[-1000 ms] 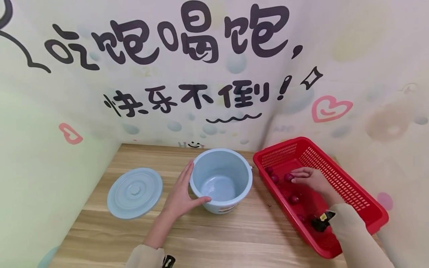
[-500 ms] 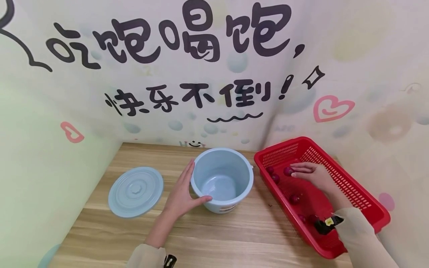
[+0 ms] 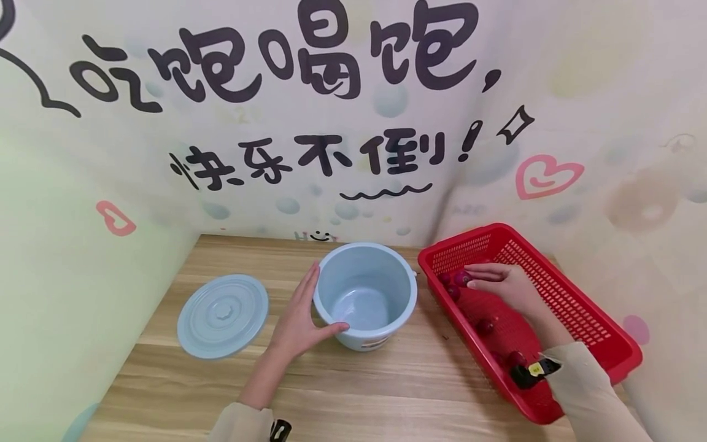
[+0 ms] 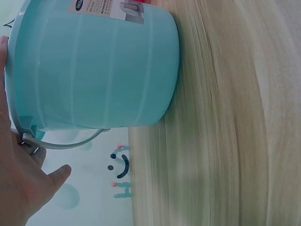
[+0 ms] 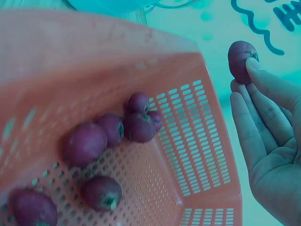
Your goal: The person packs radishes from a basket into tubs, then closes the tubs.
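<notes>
We have a pale fabric-like wall (image 3: 265, 215) filling the back, bold black characters marching across it and pink heart outlines off to both sides, and below it our wood-grain table (image 3: 397, 393). Over on the right sits the long rectangular red plastic basket (image 3: 569, 307) with slotted sides, set at a slant. Left of it, just beside, we see the round pale-blue plastic bucket (image 3: 381, 270), standing upright, a label low on its front, and its thin curved grey handle (image 4: 66, 144) showing in the left wrist view. Farther left, apart from the bucket, lies the flat round pale-blue plastic lid (image 3: 223, 316). Now to the hands, both coming out of beige sleeves: the left hand (image 3: 301, 322) is spread wide at the bucket's left side, thumb laid on the near rim, fingers stretched along the outside. Over in the basket's far-left end, the right hand (image 3: 510, 288) is narrow, and it has something! Between thumb and fingertips we find one small oval purple-red piece of produce (image 5: 239, 59), seen apart from the others in the right wrist view. Those other purple-red pieces (image 5: 84, 143) lie on the perforated basket floor, several bunched by one wall, a couple more loosely spaced.
</notes>
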Action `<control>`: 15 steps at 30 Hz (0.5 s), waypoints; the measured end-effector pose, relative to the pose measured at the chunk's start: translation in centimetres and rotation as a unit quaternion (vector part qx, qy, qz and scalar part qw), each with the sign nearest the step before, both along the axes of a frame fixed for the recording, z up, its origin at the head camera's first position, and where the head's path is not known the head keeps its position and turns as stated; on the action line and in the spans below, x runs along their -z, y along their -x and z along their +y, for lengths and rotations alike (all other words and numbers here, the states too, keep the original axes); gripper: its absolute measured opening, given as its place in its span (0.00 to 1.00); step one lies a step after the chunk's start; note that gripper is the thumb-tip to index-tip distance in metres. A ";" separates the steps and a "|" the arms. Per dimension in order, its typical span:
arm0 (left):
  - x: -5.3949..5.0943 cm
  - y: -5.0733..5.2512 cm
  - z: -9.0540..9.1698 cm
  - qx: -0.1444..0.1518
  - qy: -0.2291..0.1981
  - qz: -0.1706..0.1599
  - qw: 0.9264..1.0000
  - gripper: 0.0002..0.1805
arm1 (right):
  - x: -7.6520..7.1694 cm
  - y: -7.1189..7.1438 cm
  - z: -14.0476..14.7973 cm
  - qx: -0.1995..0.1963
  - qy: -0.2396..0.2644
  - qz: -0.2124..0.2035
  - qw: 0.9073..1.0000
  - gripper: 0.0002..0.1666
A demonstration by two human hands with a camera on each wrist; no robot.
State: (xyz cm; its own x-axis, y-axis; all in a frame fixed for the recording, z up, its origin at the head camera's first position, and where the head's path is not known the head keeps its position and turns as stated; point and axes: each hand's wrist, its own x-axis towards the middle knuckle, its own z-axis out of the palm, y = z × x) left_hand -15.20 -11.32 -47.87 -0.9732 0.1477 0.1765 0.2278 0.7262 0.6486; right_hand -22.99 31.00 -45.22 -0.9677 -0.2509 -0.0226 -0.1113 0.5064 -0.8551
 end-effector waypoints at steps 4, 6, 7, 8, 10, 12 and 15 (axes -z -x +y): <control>0.0 -0.1 -0.1 -0.002 -0.001 0.002 1.000 0.68 | 0.1 0.3 -1.0 -0.008 0.012 0.009 1.000 0.26; 0.0 -0.1 -0.1 -0.002 -0.001 0.004 1.000 0.68 | 0.1 0.4 -1.4 -0.012 0.018 0.011 1.000 0.25; 0.0 -0.1 0.0 -0.002 0.000 0.004 1.000 0.68 | 0.0 0.4 -1.6 -0.013 0.019 0.012 1.000 0.25; 0.0 -0.1 0.0 -0.002 0.001 0.004 1.000 0.68 | 0.0 0.4 -1.8 -0.014 0.019 0.013 1.000 0.25; 0.1 -0.1 0.0 -0.003 0.000 0.004 1.000 0.68 | -0.2 0.4 -2.1 -0.018 0.023 0.013 0.999 0.25; 0.1 -0.1 0.1 -0.003 0.001 0.003 1.000 0.68 | -0.4 0.3 -2.4 -0.023 0.027 0.011 0.999 0.25; 0.0 -0.1 0.1 -0.002 0.000 0.000 1.000 0.69 | -0.9 0.1 -3.0 -0.032 0.026 0.009 0.999 0.25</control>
State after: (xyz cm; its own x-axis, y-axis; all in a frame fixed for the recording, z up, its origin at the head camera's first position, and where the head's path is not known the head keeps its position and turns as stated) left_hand -15.13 -11.22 -47.84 -0.9738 0.1428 0.1773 0.2247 0.7271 0.6487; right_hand -23.12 28.05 -44.30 -0.9500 -0.3121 0.0089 -0.1573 0.4535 -0.8773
